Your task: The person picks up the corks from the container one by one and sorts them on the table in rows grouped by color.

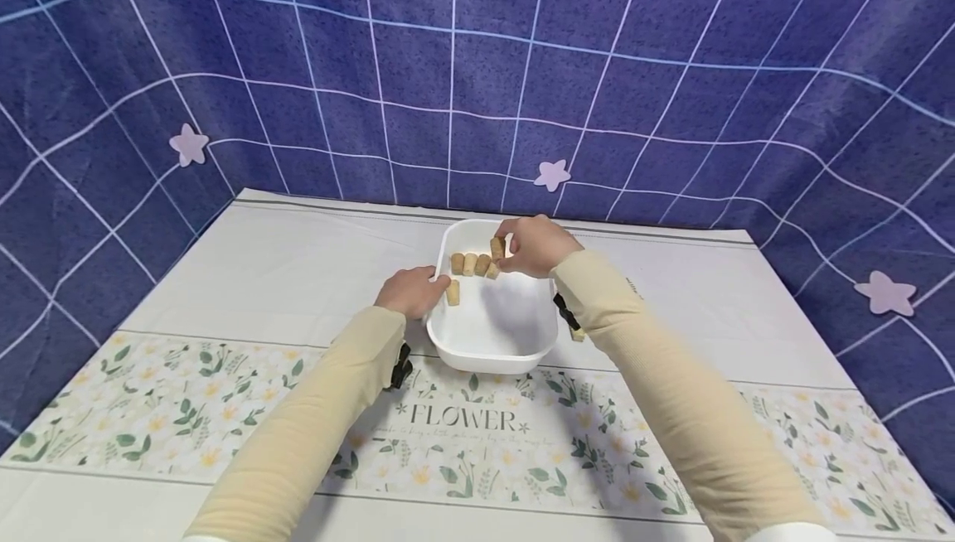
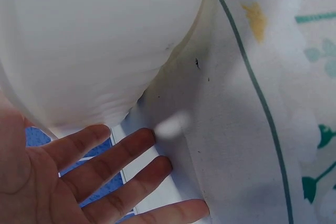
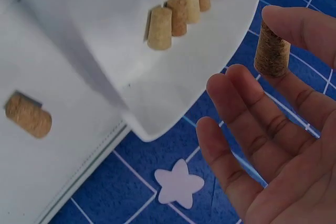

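Note:
A white plastic tub point(image 1: 485, 360) stands on the table with several tapered corks point(image 1: 470, 263) side by side in a row near its far end. One more cork point(image 1: 453, 292) sits apart inside, against the left wall. My right hand point(image 1: 540, 245) pinches a cork point(image 3: 272, 51) between thumb and index finger, above the right end of the row; its other fingers are spread. At the left rim my left hand point(image 1: 413, 292) holds the tub, thumb over the edge. The left wrist view shows its fingers point(image 2: 118, 163) spread along the outer wall, the index fingertip against it.
Outside the tub, a loose cork point(image 3: 29, 116) lies on the table to the right, partly behind my right wrist in the head view. A white cloth with a flower-print band point(image 1: 462, 418) covers the table. Behind hangs a blue gridded curtain point(image 1: 418, 70) with star shapes.

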{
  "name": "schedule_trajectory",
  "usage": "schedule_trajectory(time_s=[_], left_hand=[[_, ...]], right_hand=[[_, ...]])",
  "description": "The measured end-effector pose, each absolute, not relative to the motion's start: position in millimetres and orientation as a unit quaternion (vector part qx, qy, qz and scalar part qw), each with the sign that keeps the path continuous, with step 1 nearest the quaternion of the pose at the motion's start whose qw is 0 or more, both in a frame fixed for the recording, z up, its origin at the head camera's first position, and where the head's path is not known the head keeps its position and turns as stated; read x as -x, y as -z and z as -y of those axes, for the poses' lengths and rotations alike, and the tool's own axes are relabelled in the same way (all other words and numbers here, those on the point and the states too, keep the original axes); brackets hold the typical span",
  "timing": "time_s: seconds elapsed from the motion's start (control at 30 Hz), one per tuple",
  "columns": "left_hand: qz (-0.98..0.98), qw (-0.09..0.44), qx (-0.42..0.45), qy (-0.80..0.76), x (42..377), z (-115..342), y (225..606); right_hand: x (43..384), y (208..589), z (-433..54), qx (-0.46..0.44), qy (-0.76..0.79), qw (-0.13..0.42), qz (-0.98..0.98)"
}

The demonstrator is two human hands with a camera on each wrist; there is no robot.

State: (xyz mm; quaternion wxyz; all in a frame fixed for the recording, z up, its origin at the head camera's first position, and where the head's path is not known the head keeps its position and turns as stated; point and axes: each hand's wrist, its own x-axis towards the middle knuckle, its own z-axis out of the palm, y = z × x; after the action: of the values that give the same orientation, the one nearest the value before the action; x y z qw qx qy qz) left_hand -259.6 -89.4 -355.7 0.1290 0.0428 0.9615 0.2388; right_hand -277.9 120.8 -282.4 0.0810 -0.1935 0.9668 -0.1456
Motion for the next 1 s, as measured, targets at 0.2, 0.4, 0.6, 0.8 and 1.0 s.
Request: schedule_trajectory(time_s=[0.2,0.4,0.6,0.8,1.0], left_hand=[[-0.961,0.131,-0.044,-0.241,259,89,355],[-0.96,0.133,-0.041,-0.242,260,89,356],[-0.961,0.135,-0.041,-0.239,260,90,355],[-0.961,0.134,-0.041,-0.24,260,89,355],[-0.96,0.133,-0.042,-0.242,260,90,355]], right_hand=[[274,275,-135,0.195,0.142,0.068,-0.968],[273,271,-151,0.186,0.148,0.062,-0.969],[271,268,-168,0.188,0.149,0.043,-0.97],[270,267,-185,0.18,0.152,0.036,-0.971],[269,271,-202,0.176,0.167,0.041,-0.969]])
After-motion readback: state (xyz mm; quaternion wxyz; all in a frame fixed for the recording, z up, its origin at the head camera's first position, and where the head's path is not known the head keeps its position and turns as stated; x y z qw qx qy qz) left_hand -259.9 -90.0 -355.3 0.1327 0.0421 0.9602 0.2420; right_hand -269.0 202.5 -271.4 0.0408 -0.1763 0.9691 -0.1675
